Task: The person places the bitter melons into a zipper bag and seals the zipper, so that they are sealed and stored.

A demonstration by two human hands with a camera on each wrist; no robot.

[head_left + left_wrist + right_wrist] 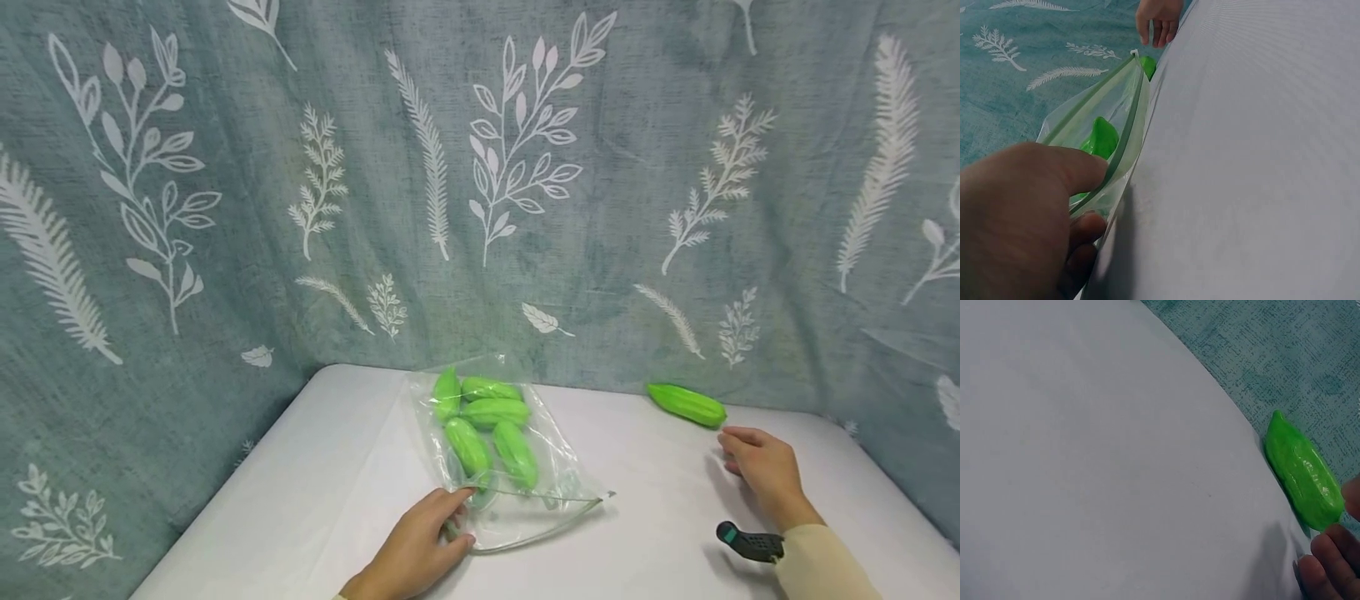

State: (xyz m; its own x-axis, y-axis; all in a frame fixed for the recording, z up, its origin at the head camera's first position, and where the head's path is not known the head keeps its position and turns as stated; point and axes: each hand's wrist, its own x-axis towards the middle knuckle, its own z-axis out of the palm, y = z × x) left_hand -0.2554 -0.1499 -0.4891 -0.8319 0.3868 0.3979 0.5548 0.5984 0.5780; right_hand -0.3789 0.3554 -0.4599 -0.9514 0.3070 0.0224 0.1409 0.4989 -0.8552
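Note:
My left hand point(420, 537) pinches the mouth edge of a clear zip bag point(558, 454), thumb on one side and fingers on the other. In the left wrist view the bag's green-lined mouth point(1125, 134) gapes. Several bright green, ridged, cucumber-like vegetables point(495, 412) lie inside the bag. One more such vegetable point(686, 404) lies on the table's far right. My right hand point(765, 467) is beside its near end, fingers slightly bent and holding nothing. In the right wrist view the fingertips point(1329, 547) are close by that end of the vegetable point(1304, 472).
A white-covered table point(637, 467) bears everything. Grey-green cloth point(450, 292) with white leaf prints hangs behind its far edge and along the sides. A black device point(750, 543) is strapped at my right wrist, by the cream sleeve point(817, 562).

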